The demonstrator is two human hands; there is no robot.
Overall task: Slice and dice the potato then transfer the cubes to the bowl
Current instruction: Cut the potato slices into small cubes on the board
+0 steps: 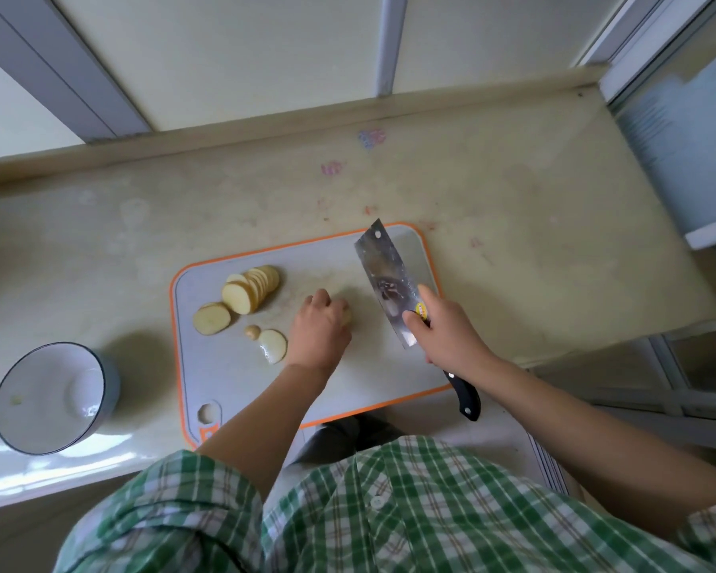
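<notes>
Beige counter [513, 241], orange-rimmed grey board [232, 366]: your L hand [319, 328] clamps pale potato chunk [347, 316], R hand [447, 332] grips black-handled steel cleaver [383, 275]; sticker [421, 310] unreadable.

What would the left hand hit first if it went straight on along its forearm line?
Beyond the potato piece that the left hand holds lies bare cutting board, then probably the far end of the cleaver held by the right hand. The blade's height above the board is unclear.

Orange-rimmed grey board [207, 366] (green-checked shirt [389, 510])
</notes>
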